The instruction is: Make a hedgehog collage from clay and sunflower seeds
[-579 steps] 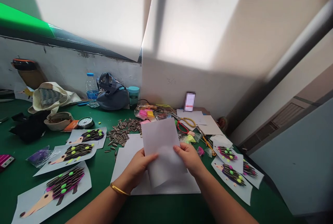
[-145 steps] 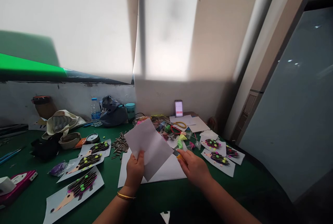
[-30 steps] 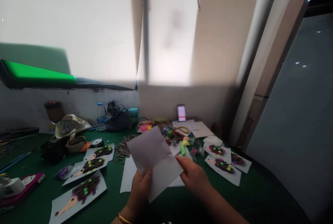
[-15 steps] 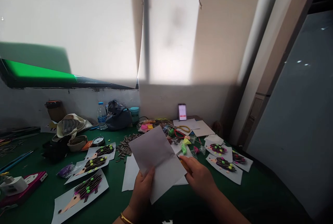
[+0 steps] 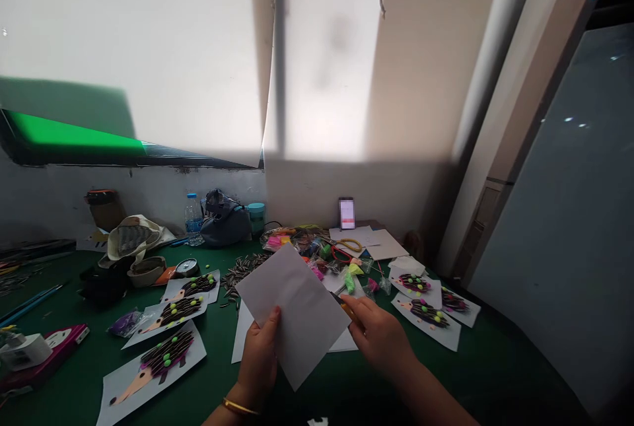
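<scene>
Worked above a green tabletop (image 5: 495,360), with a hedgehog collage (image 5: 153,368) at lower left. Held a white paper sheet (image 5: 302,310) tilted in mid-air at lower centre, pinched between thumb and fingers of the left hand (image 5: 260,353). Gripped an orange-handled knife (image 5: 349,311) in the fingers of the right hand (image 5: 381,333), tip by the sheet's right edge; could not make out contact. Possibly risked a ragged edge or nicked left fingers, from a knife slip on unsupported paper.

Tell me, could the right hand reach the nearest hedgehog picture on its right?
Probably yes: only green tabletop seems to lie between the right hand and that hedgehog picture, though the hand holds an orange-handled tool.
</scene>
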Tool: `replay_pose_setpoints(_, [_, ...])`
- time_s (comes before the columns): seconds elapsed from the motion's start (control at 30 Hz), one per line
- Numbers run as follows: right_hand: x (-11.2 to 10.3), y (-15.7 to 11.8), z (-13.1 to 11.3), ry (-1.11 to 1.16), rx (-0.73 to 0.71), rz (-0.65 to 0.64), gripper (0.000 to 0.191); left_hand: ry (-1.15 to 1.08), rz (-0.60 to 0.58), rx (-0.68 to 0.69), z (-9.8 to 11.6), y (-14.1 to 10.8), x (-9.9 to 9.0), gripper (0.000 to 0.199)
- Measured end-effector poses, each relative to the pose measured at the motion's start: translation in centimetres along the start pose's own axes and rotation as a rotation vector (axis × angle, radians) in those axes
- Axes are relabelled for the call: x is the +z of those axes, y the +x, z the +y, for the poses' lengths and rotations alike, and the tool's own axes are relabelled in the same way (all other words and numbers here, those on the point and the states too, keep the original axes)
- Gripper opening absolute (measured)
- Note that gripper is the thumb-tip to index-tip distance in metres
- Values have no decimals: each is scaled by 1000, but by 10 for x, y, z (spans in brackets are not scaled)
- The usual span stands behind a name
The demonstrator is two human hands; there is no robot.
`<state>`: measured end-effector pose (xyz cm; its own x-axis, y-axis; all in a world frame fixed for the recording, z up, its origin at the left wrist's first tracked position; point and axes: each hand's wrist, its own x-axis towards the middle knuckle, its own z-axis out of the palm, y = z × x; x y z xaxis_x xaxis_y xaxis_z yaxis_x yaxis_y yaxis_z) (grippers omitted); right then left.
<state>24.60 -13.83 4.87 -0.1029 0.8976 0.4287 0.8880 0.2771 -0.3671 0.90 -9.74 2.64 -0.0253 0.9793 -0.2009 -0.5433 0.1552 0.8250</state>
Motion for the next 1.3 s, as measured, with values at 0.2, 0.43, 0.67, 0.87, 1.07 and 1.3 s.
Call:
replay_pose_setpoints(0.2, [-1,2,-1,9,-6,-23,63,100,21,17,-3,-2,2,42])
replay_pose_setpoints(0.43, [-2,1,-1,34,11,-9,63,148,41,42,-3,-4,5,53])
replay_pose_setpoints(0.67, [-5,-1,4,33,47,-21,55,123,28,43,-4,-3,3,56])
replay_pose_setpoints(0.87, [1,2,2,44,10,-30,69,157,18,32,-10,-4,3,57])
replay_pose_setpoints(1.07, [1,1,3,16,41,-25,71,148,26,18,-13,-4,2,59])
replay_pose_setpoints(1.3, [-1,-2,5,3,55,-31,72,140,60,5,-12,-10,3,51])
